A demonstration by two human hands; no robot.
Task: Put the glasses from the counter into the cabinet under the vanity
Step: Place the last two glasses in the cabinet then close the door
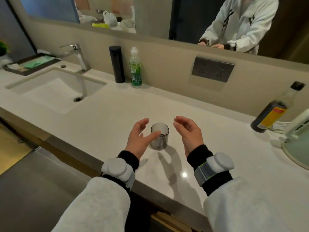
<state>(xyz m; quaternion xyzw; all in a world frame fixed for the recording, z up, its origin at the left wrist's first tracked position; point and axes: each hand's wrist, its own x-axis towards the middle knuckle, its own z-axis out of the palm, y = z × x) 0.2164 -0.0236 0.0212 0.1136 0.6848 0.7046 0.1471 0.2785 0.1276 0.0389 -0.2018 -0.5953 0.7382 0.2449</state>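
Bathroom vanity, likely hotel: white stone surface point(117, 111) with undermount rectangular white basin point(55, 91), chrome lever tap point(78, 54), wide wall mirror point(150, 15), dark amenity tray point(31, 63).

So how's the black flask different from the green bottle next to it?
The black flask is opaque, matte and straight-sided; the green bottle is see-through and waisted. The flask is topped in black, the bottle has a pale cap. The flask stands nearer the faucet. Both stand upright against the back wall.
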